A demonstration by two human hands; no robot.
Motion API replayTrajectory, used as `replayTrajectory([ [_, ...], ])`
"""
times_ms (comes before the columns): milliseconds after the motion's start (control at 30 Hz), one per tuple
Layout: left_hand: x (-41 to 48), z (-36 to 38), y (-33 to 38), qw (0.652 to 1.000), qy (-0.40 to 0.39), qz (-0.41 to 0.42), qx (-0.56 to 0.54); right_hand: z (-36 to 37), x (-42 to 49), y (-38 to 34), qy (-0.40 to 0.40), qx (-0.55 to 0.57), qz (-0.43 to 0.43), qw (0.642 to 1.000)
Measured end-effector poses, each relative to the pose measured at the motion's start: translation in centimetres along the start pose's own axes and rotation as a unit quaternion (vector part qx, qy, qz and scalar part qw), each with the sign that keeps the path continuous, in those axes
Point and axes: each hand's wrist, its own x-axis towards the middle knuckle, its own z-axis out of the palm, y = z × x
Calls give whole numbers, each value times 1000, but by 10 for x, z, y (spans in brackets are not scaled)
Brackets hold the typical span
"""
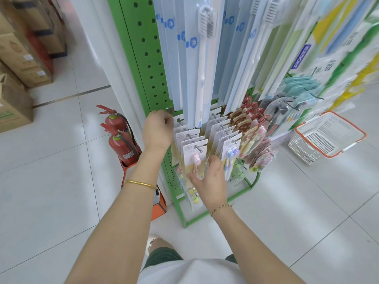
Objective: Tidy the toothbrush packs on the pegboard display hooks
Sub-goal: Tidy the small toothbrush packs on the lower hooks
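At the far left, two red fire extinguishers (121, 136) are standing on the floor beside the green pegboard (147, 58), well clear of the work.

The left hand (158, 128) is reaching to the back of the leftmost lower row, where the card tops meet the board. Its fingers are curling in towards the rear cards, but the back of the hand is hiding them, so I cannot tell whether its grip is pinching a card or only touching one.

Just to the right, the pink toothbrush packs (193, 152) are hanging in a stepped row on their hook (198, 149), under the long pale packs (196, 58) of the row above. The right hand (211, 177) is steadying the lower end of the front pack. Its grip is wide and loose, the thumb lying across the card face and the fingers resting along its right edge.

The step in hand looks to be squaring this row. To do it well, the left hand should be drawing the card tops along the hook while the right hand is guiding the bottoms, so the packs slide together and stay parallel without twisting off the tip. Pushing sideways risks knocking the blue toothbrush packs (230, 148) on the next hook.

Far right, a white basket (301, 152) is sitting on the floor.
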Motion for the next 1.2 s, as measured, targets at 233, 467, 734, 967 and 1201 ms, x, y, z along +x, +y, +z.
replayTrajectory([
  [233, -20, -1, -20, 996, 87, -33, 13, -6, -7, 9, -18, 11, -6, 1000],
  [467, -77, 0, -42, 978, 121, -167, -26, -16, -17, 23, -55, -14, -24, 998],
  [734, -161, 25, -16, 977, 30, -208, -26, -32, -34, 60, -101, -8, 33, 994],
  [967, -175, 37, 29, 966, -46, -169, -193, -76, -37, 77, -171, 136, 79, 973],
  [1201, -163, 35, 86, 950, -9, -123, -288, -135, -44, 72, -195, 303, 75, 930],
])
